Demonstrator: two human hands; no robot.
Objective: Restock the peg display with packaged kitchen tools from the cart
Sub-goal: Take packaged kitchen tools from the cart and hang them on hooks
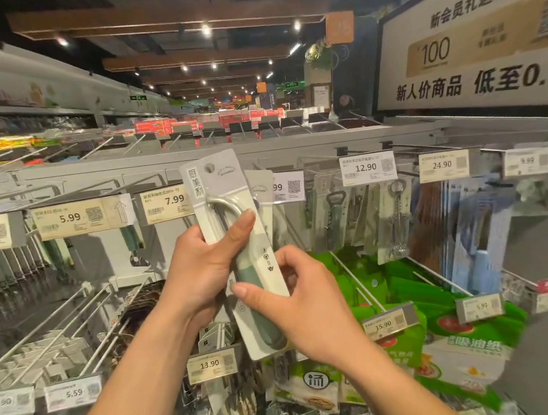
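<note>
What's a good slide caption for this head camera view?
Left hand and right hand hold a packaged green-handled kitchen tool in front of the store's peg display.

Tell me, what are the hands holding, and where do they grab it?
One packaged kitchen tool, held in both. The left hand grips its middle, thumb across the front; the right hand pinches lower down, at the green handle.

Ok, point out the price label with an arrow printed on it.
The yellowed paper price label reading 5.99, top row, left of the 7.99 label; it alone has an upward arrow at its right end.
</note>
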